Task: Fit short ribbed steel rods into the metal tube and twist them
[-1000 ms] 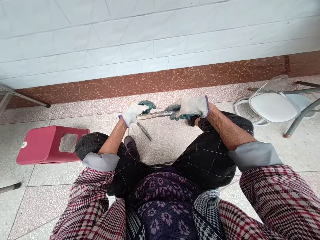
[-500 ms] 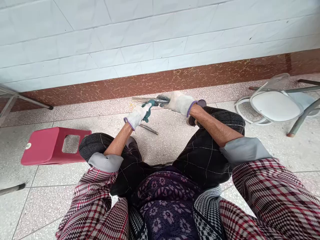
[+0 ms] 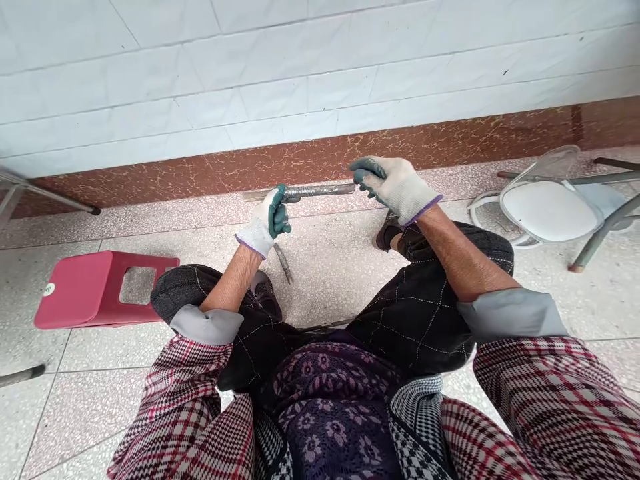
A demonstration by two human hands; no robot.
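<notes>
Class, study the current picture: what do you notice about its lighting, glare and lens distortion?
Head view: fairly even light across the tiled wall; head view: small silvery glints on the rod in the left hand; head view: apparent wide-angle stretching, enlarging the right sleeve towards the corner.

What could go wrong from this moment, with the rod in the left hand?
The left hand grips the rod off its middle, with a long part sticking out to the right. It might tip or slip, as I cannot tell whether the right hand touches that end.

The curved strip below the left hand, near the left shoe, could perhaps snag; whether it hangs or lies on the floor is unclear.
</notes>
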